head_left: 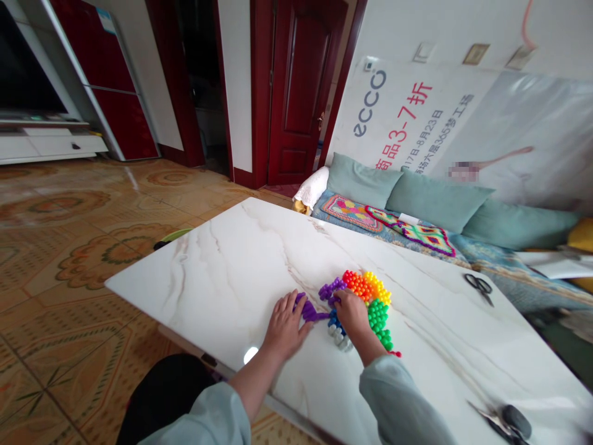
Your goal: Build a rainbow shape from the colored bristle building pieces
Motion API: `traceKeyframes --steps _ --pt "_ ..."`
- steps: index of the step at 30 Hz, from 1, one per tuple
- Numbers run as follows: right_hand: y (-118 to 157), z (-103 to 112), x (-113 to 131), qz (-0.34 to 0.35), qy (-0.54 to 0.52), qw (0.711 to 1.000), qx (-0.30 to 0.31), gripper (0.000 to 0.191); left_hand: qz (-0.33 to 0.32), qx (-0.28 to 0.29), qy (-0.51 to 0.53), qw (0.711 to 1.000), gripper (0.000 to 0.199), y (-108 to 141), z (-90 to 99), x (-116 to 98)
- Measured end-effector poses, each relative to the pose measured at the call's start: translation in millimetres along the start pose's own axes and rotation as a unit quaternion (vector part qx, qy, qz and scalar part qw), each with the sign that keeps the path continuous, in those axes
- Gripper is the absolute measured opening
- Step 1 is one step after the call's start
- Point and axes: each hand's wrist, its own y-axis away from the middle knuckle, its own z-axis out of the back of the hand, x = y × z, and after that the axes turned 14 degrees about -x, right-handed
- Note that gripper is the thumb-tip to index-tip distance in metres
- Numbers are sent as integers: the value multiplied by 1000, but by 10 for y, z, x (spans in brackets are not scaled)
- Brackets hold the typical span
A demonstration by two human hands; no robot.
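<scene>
On the white marbled table (222, 247) lies a ring of beaded clusters in red, orange (362, 285), yellow (380, 292), green (378, 318), blue, grey (340, 338) and purple (328, 289). My left hand (285, 321) lies palm down, fingers spread, at the left edge of a purple ribbon-like strip (311, 310). The strip runs right toward the beads. My right hand (349, 312) is over the purple and blue beads with its fingers closed together at the purple part. Just what is between its fingertips is too small to tell.
Black scissors (479, 285) lie near the table's right back edge. Another pair (493, 423) and a dark oval object (516, 421) are at the lower right. A sofa with green cushions (438, 198) stands behind the table.
</scene>
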Motion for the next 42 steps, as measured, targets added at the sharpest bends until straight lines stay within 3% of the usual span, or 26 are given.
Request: traceKeyframes --steps 7,11,15,24,27,33,39,42 --pt "154 97 191 38 16 997 -65 27 14 -2 24 1000 64 -16 28 -30" --pt "297 112 383 103 23 994 -21 24 14 -18 34 999 62 -20 49 -51" --pt "356 47 462 119 65 991 18 20 14 -24 39 999 62 -23 74 -61" --pt "355 -21 428 125 90 988 17 22 13 -27 42 999 65 -17 53 -55" --pt "323 22 393 115 39 992 -32 22 11 -23 39 999 64 -17 47 -52" --pt "35 297 108 13 -142 983 -120 25 14 -13 34 999 66 -21 50 -48" --pt "-128 353 -124 25 -15 1000 9 27 18 -11 37 999 66 -18 61 -54" --pt "-110 270 -111 18 4 1000 23 26 20 -10 39 999 65 -20 65 -54"
